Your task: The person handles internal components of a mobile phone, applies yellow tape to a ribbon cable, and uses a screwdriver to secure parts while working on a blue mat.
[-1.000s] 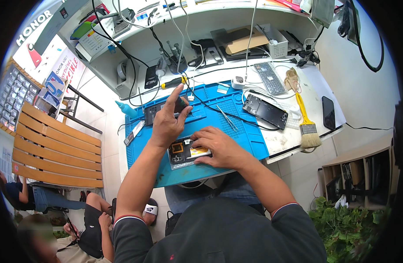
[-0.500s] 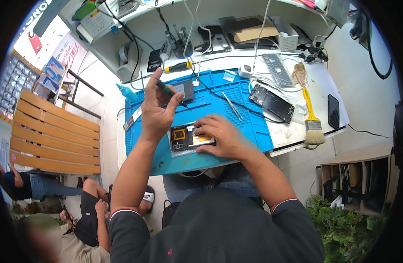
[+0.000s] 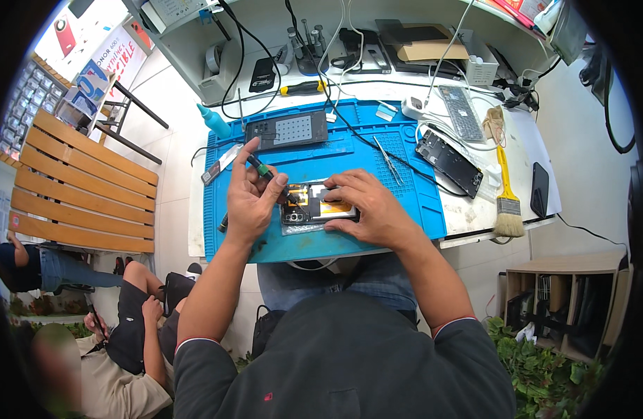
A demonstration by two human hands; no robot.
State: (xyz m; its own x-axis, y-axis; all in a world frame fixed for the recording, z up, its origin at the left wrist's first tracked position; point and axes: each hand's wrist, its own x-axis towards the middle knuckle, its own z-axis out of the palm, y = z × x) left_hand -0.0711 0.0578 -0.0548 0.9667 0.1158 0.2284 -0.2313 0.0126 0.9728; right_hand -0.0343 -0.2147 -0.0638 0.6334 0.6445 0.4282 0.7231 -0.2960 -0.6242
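An opened phone (image 3: 309,214) lies on the blue work mat (image 3: 272,246), its battery and inner parts exposed, with a clear bubbly sheet showing under its near edge. My left hand (image 3: 251,202) grips a slim black-and-green screwdriver (image 3: 260,167) between thumb and fingers. The tool slants down over the phone's left end; whether its tip touches cannot be made out. From the right, my right hand (image 3: 369,208) is closed around the phone's right part, thumb at the near edge and fingers over the top, hiding some of it.
Behind the phone lies a dark screw tray (image 3: 293,130). Tweezers (image 3: 387,159), a stripped phone frame (image 3: 449,163) and a yellow-handled brush (image 3: 506,202) are to the right. A teal bottle (image 3: 214,121) stands at the mat's far left. Cables cross the bench. People sit at the left.
My left hand has lowered the screwdriver from above the mat to the phone's left end. The right hand stays on the phone. The whole view has shifted a little.
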